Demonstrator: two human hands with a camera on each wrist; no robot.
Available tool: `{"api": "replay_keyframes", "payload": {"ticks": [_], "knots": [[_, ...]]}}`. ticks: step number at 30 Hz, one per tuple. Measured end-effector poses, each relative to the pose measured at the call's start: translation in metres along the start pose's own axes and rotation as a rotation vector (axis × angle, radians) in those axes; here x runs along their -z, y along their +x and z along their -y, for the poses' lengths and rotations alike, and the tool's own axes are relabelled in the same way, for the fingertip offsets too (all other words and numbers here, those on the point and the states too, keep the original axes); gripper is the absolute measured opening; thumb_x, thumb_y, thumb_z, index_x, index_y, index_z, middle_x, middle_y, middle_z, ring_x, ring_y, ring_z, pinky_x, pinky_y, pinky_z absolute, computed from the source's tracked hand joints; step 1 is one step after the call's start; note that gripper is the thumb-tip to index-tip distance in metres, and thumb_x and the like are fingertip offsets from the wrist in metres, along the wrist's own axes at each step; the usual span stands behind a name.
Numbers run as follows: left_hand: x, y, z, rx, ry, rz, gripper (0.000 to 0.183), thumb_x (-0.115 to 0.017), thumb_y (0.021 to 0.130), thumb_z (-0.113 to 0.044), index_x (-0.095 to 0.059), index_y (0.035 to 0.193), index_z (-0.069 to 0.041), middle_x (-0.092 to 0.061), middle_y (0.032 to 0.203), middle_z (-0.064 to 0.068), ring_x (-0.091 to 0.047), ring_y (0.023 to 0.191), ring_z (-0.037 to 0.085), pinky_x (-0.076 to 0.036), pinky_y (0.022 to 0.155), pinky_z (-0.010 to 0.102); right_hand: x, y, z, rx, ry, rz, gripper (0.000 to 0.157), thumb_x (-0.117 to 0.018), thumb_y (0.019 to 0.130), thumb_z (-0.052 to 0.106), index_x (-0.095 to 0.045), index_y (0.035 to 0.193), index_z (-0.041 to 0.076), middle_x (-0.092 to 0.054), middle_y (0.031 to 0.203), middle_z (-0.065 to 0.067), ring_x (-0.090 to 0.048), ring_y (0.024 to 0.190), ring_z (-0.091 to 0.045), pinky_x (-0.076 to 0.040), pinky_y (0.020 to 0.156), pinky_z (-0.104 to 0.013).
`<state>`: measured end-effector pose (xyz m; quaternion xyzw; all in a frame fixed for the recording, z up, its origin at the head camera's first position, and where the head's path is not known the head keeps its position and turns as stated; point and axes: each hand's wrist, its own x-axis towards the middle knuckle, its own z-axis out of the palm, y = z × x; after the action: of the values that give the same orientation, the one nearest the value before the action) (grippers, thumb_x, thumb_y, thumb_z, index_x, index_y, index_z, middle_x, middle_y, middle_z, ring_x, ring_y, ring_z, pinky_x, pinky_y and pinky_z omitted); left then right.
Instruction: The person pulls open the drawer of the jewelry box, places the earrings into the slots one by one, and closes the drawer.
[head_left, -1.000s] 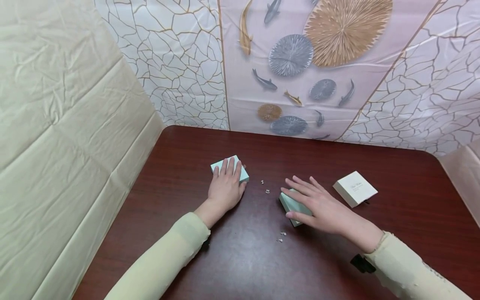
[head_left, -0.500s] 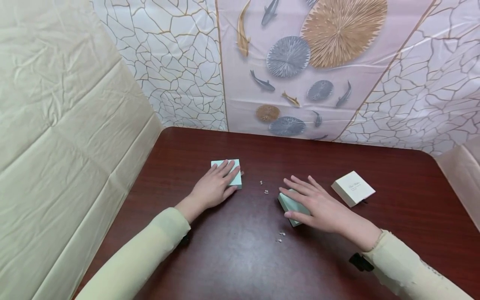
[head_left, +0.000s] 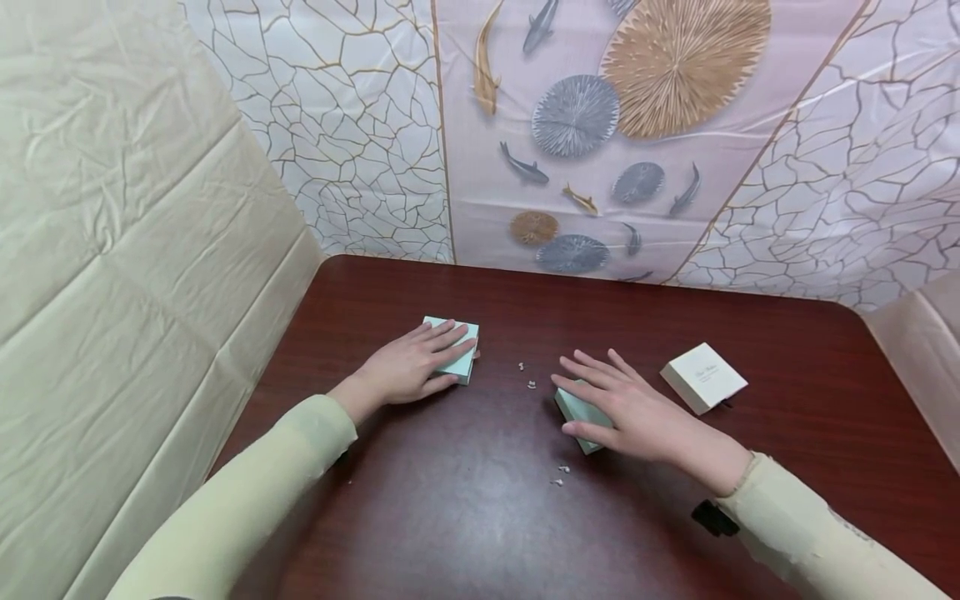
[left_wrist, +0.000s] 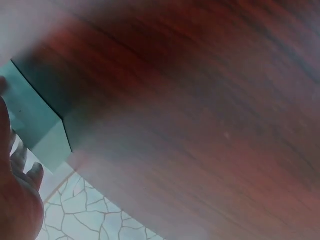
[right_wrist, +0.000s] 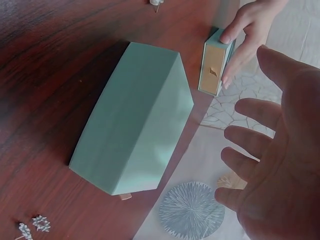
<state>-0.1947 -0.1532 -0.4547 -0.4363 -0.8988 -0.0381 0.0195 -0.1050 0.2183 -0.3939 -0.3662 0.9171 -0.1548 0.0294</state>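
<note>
My left hand [head_left: 401, 367] rests with straight fingers on a small mint-green box [head_left: 462, 367] on the left of the table. In the right wrist view, that box shows a gold drawer front [right_wrist: 209, 67] with a small ribbon tab. My right hand [head_left: 633, 417] is spread over a second mint-green box [head_left: 585, 412]. A gap shows in the right wrist view between its fingers and this box [right_wrist: 132, 120]. Small silvery earrings lie between the boxes, one pair [head_left: 532, 385] farther back and another [head_left: 564, 469] nearer. In the left wrist view only a box edge [left_wrist: 37, 112] shows.
A cream box [head_left: 705, 379] with printed lettering stands at the right, beyond my right hand. The dark reddish wooden table [head_left: 450, 517] meets a patterned cloth backdrop [head_left: 375, 167] at the rear. Beige cloth [head_left: 135, 333] hangs along its left side.
The left mint-green box has turned clockwise under my left hand, and its ribbon side now faces right. My left hand and forearm have swung leftward. My right hand has barely moved.
</note>
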Motion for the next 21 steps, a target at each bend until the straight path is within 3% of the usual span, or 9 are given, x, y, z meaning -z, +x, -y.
{"api": "replay_keyframes", "payload": {"ticks": [6, 21], "knots": [[0.002, -0.002, 0.003, -0.026, -0.004, 0.004, 0.064, -0.060, 0.110, -0.041, -0.042, 0.166, -0.014, -0.039, 0.170, 0.014, -0.035, 0.158, 0.036, -0.031, 0.127, 0.057, 0.002, 0.009, 0.000, 0.003, -0.004, 0.040, 0.062, -0.072, 0.103, 0.040, -0.058, 0.155, 0.009, -0.046, 0.166, -0.016, -0.035, 0.157, -0.040, -0.016, 0.127, -0.067], [0.006, -0.006, 0.023, -0.164, 0.027, -0.004, 0.063, -0.063, 0.108, -0.045, -0.049, 0.163, -0.019, -0.042, 0.169, 0.014, -0.037, 0.157, 0.037, -0.032, 0.127, 0.055, 0.005, 0.031, 0.003, 0.018, -0.008, 0.083, 0.061, -0.072, 0.103, 0.039, -0.058, 0.155, 0.008, -0.047, 0.165, -0.018, -0.034, 0.158, -0.039, -0.016, 0.126, -0.070]]}}
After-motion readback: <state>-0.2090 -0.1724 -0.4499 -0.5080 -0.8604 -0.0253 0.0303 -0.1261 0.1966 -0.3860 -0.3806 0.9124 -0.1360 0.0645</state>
